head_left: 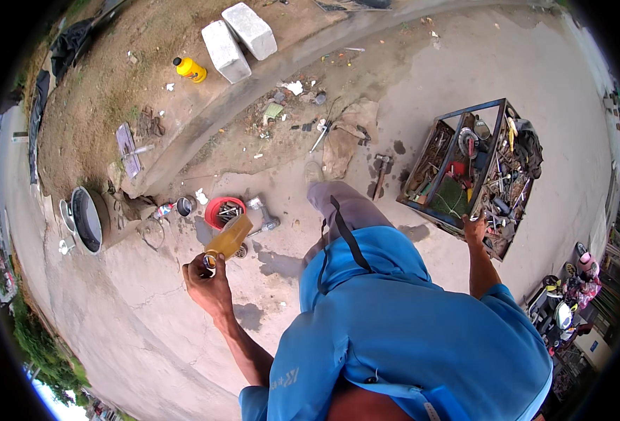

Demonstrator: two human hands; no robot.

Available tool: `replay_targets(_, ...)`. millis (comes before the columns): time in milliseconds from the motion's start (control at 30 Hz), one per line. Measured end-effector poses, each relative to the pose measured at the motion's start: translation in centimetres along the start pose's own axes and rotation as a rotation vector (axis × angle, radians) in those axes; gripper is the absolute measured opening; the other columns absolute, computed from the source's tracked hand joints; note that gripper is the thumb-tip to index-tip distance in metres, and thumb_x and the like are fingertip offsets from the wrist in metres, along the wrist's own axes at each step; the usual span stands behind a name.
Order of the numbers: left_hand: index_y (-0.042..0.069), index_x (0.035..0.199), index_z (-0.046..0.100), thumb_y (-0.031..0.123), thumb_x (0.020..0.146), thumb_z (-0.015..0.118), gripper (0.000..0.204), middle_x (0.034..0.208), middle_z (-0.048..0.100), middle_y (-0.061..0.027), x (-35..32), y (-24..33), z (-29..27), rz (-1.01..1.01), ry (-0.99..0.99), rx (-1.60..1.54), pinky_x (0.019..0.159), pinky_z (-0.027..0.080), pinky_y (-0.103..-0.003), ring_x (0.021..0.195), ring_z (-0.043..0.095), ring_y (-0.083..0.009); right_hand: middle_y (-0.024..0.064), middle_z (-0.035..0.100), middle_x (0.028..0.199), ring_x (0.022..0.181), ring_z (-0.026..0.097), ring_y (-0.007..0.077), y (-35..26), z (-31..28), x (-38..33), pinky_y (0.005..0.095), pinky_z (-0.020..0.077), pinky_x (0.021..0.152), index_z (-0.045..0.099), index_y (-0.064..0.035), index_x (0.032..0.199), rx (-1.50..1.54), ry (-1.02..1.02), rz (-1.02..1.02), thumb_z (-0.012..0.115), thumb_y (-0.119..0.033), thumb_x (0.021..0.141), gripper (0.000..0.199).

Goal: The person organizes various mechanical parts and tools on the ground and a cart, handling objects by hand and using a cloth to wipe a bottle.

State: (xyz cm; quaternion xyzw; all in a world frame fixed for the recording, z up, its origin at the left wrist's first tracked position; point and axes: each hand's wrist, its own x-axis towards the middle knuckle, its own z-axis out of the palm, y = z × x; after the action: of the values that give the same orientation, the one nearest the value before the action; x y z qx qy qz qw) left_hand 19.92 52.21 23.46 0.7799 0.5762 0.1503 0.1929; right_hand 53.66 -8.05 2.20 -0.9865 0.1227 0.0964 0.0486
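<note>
My left hand is closed round the neck end of a clear plastic bottle with amber liquid inside. The bottle is tilted, its body pointing away from me to the upper right. Below it on the ground is a red basin with metal parts in it. On the right, my right hand grips the near edge of a blue metal-framed crate, its fingers partly hidden against the frame. Tools, hardware and a green pad fill the crate.
A hammer lies left of the crate. Beside the basin are a grey metal fitting and a small can. Farther left stands a large metal pot. A yellow bottle and white blocks are beyond the kerb.
</note>
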Motion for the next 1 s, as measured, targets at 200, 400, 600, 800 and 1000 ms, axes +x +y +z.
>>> replay_targets(200, 0.002, 0.092, 0.069, 0.017, 0.074, 0.083, 0.028, 0.08, 0.053, -0.0044, -10.4, -3.2, -1.4, -0.136, 0.063, -0.012, 0.06, 0.046, -0.033, 0.065, 0.051, -0.0167, 0.0304, 0.05, 0.13, 0.122, 0.046, 0.0468, 0.0, 0.4, 2.7, 0.0502, 0.0408, 0.1, 0.036, -0.0005, 0.144, 0.035, 0.072, -0.169, 0.075, -0.034, 0.078, 0.083)
replay_targets(400, 0.004, 0.092, 0.069, 0.022, 0.074, 0.082, 0.029, 0.084, 0.06, -0.0055, -17.6, -3.7, -2.0, -0.281, -0.037, 0.155, 0.063, 0.051, -0.033, 0.068, 0.061, -0.0189, 0.024, 0.05, 0.133, 0.124, 0.042, 0.0441, -6.6, 2.9, 0.9, 0.0523, 0.0373, 0.103, 0.038, -0.0071, 0.143, 0.236, -0.163, -0.884, 0.069, -0.021, 0.084, 0.069)
replay_targets(600, 0.009, 0.096, 0.062, 0.023, 0.075, 0.079, 0.03, 0.089, 0.06, -0.0064, -26.2, -7.5, 1.5, -0.418, -0.131, 0.241, 0.062, 0.052, -0.041, 0.072, 0.064, -0.0269, 0.0213, 0.049, 0.137, 0.128, 0.041, 0.043, -13.4, 9.3, -1.7, 0.0499, 0.0394, 0.105, 0.041, -0.0061, 0.14, -0.003, -0.6, -0.842, 0.07, -0.024, 0.084, 0.065)
replay_targets(800, 0.008, 0.098, 0.06, 0.021, 0.076, 0.079, 0.031, 0.09, 0.06, -0.0059, -29.4, -8.8, 8.0, -0.531, -0.186, 0.203, 0.062, 0.051, -0.039, 0.072, 0.063, -0.0232, 0.0235, 0.051, 0.127, 0.114, 0.052, 0.0427, -18.8, 19.9, 0.4, 0.0503, 0.046, 0.094, 0.052, -0.0038, 0.131, -0.205, -0.754, -1.064, 0.073, -0.02, 0.082, 0.055)
replay_targets(1000, 0.004, 0.097, 0.059, 0.007, 0.074, 0.08, 0.032, 0.09, 0.058, -0.0076, -30.1, -10.9, 15.1, -0.606, -0.207, 0.146, 0.063, 0.048, -0.032, 0.073, 0.057, -0.0206, 0.0223, 0.042, 0.135, 0.117, 0.053, 0.0405, -26.6, 34.5, 1.2, 0.0475, 0.0517, 0.09, 0.053, -0.0124, 0.133, -0.547, -0.839, -1.103, 0.071, -0.024, 0.085, 0.052)
